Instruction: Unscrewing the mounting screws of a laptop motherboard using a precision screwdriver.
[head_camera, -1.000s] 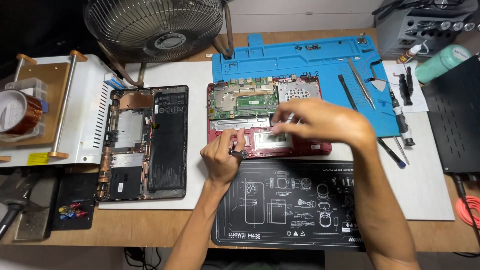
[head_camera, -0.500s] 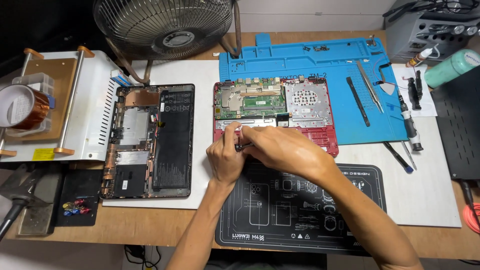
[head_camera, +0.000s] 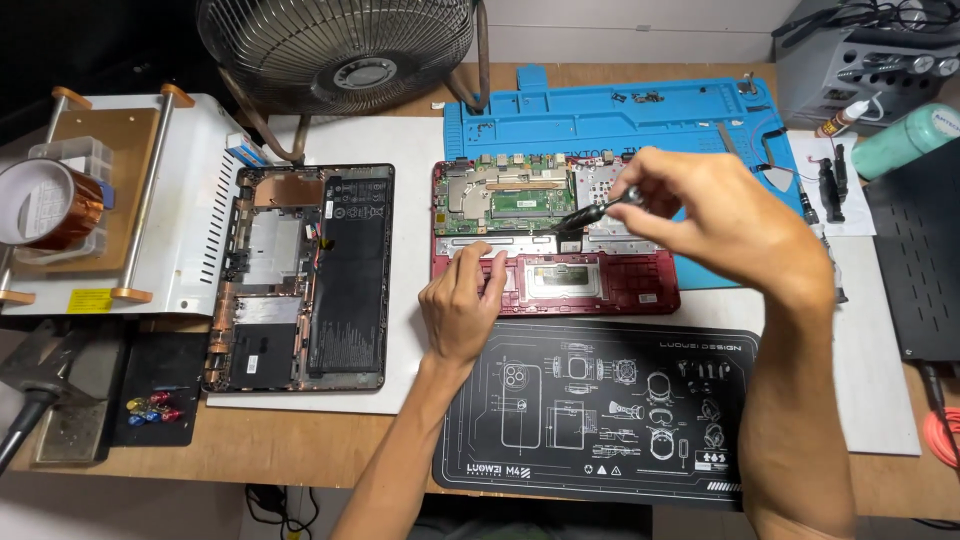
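While my left hand (head_camera: 462, 305) lies flat and open on the red laptop (head_camera: 555, 240), fingers on its lower front edge just left of the trackpad plate, my right hand (head_camera: 715, 215) is now raised over the board area w/ fingers pinched shut on a driver (head_camera: 590, 214), tip angled down-left toward the board's middle. Half a sec ago both hands were bunched together at the front edge; a sec ago the right was over the right half of the chassis. Judgement: the close two-hand work at that edge is done for now, and I've moved to a tool step on the board, left hand steadying the chassis. Laptop sits centre of the desk, its rear on the blue mat (head_camera: 610, 110), its front just above the black mat (head_camera: 600, 410). Surroundings: the removed bottom cover (head_camera: 305, 275) lies well left on the white sheet; a fan (head_camera: 340, 45) stands behind; a tape roll (head_camera: 50, 205) rests far left; a teal bottle (head_camera: 905, 140) and spare tools lie to the right. Obstructions: my right hand hides the right part of the board, so I cannot tell what lies under it; whether the tip touches a screw is too small to tell.
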